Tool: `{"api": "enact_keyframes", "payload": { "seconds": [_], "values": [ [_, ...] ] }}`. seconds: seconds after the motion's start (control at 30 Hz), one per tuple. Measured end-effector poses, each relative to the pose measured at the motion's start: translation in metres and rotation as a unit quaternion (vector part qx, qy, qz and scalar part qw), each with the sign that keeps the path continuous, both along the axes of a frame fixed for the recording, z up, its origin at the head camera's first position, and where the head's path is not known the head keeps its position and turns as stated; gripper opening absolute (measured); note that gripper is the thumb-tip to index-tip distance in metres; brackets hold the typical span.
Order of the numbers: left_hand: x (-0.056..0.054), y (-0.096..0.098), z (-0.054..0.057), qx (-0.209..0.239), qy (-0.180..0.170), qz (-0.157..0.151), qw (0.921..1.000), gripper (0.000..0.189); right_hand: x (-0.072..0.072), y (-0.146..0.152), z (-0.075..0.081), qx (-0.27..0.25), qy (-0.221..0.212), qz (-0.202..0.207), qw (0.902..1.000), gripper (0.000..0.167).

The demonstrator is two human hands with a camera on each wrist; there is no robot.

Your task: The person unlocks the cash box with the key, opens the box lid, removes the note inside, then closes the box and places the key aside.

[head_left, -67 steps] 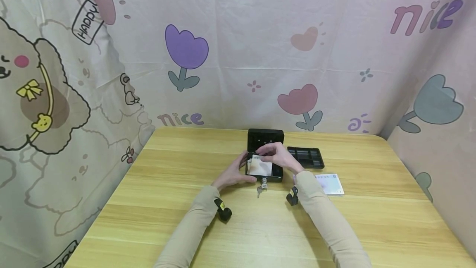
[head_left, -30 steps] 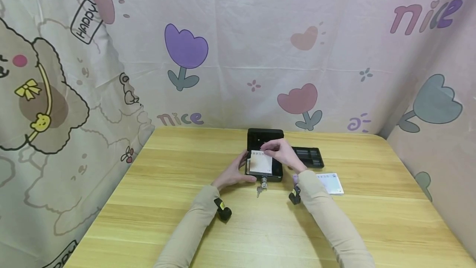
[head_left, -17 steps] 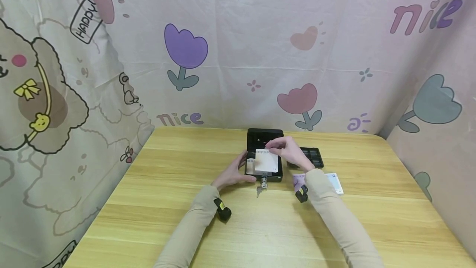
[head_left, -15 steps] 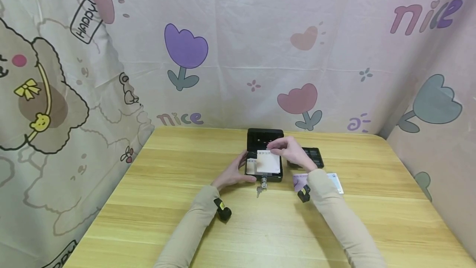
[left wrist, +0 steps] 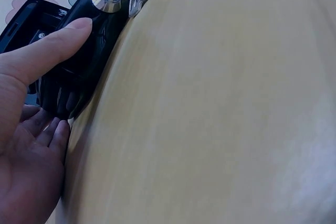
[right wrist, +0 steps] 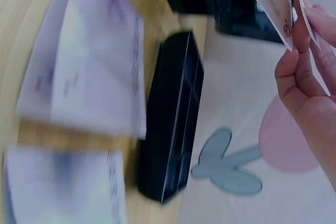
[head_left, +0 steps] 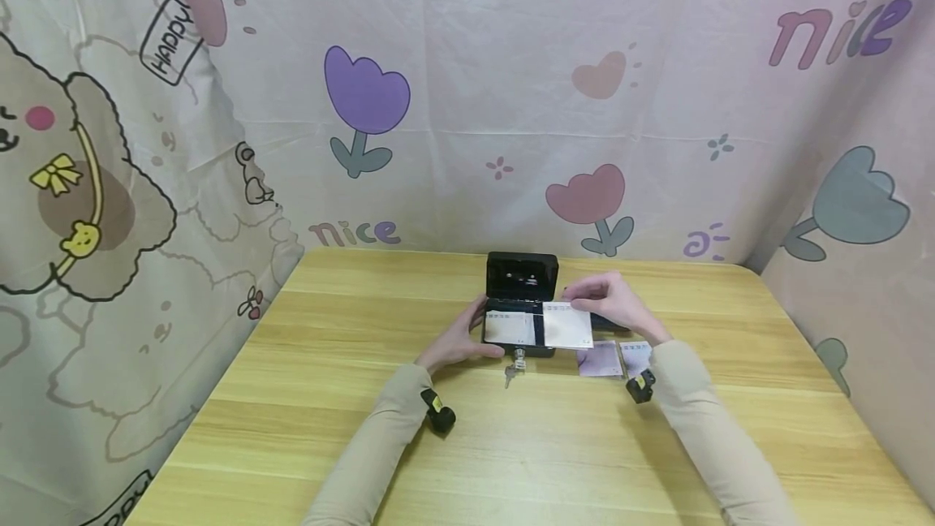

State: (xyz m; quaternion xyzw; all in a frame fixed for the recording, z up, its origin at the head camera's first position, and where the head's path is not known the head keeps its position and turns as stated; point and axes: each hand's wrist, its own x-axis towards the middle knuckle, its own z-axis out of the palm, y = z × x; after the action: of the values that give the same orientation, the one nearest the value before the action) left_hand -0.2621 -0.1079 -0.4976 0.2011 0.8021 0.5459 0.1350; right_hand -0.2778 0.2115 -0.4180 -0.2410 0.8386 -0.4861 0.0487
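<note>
Apparently to steady the black cash box (head_left: 542, 351), the left hand (head_left: 458, 339) lies spread, nearly straight fingers and thumb against its side and front — while the right hand (head_left: 613, 299) pinches printed paper notes (head_left: 568, 328) by their far edge, over the box's right side

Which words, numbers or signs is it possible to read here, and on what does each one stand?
"HAPPY": wall cloth, upper left
"nice": wall cloth, upper right
"nice": wall cloth, lower, left of centre
"PPY": wall cloth, bottom left, its start cut off
Too small or blurred: print on the paper notes; anything on the yellow label at the left wrist
</note>
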Motion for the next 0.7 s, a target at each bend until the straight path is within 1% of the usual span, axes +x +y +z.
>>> {"api": "enact_keyframes", "payload": {
  "seconds": [0.13, 0.27, 0.4, 0.53, 0.7],
  "values": [
    [0.0, 0.0, 0.001, -0.004, 0.003, -0.001, 1.0, 0.113, 0.004, 0.023, -0.001, 0.0, -0.017, -0.005, 0.9999, 0.029],
    [0.0, 0.0, 0.0, -0.009, 0.002, 0.005, 0.9999, 0.114, 0.008, 0.044, 0.0, 0.004, -0.037, -0.01, 0.9993, 0.032],
    [0.0, 0.0, 0.0, -0.01, -0.001, 0.008, 0.9999, 0.114, 0.013, 0.063, 0.001, 0.005, -0.044, -0.019, 0.9988, 0.034],
    [0.001, 0.0, 0.0, -0.013, 0.0, 0.008, 0.9999, 0.115, 0.018, 0.084, 0.001, 0.009, -0.049, -0.023, 0.9985, 0.032],
    [0.001, 0.0, 0.0, -0.015, 0.003, 0.01, 0.9998, 0.116, 0.02, 0.111, -0.001, 0.015, -0.061, -0.017, 0.9979, 0.035]
  ]
}}
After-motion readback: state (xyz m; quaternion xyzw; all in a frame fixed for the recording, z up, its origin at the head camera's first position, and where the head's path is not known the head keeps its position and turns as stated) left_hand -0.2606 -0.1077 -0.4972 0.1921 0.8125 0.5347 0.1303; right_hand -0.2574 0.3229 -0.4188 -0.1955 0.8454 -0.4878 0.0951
